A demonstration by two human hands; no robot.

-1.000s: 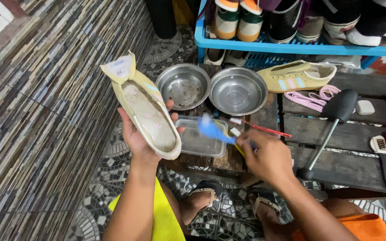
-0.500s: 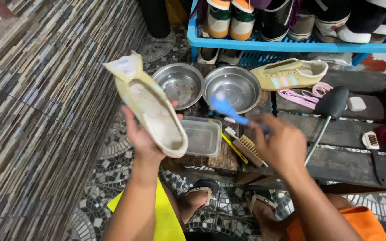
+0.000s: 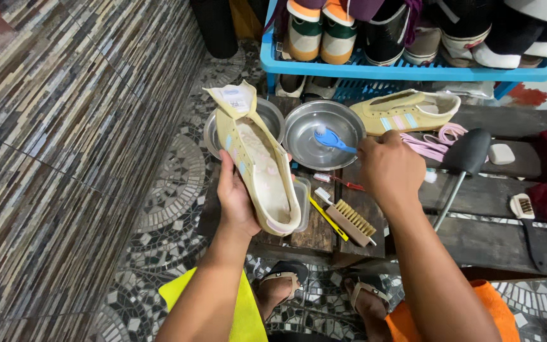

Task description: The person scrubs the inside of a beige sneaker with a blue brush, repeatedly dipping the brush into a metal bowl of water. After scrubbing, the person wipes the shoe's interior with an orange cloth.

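The left hand has its fingers wrapped under a pale yellow canvas shoe, left of the round steel bowl. The right hand, its fingers pinched on a blue plastic toothbrush, dips the bristles inside that bowl on the dark wooden table.

Glossy metal bowl (matt cloth shoe)

Two metal bowls are counted, two pale yellow shoes, one blue toothbrush, one wooden scrub brush, and two hands.
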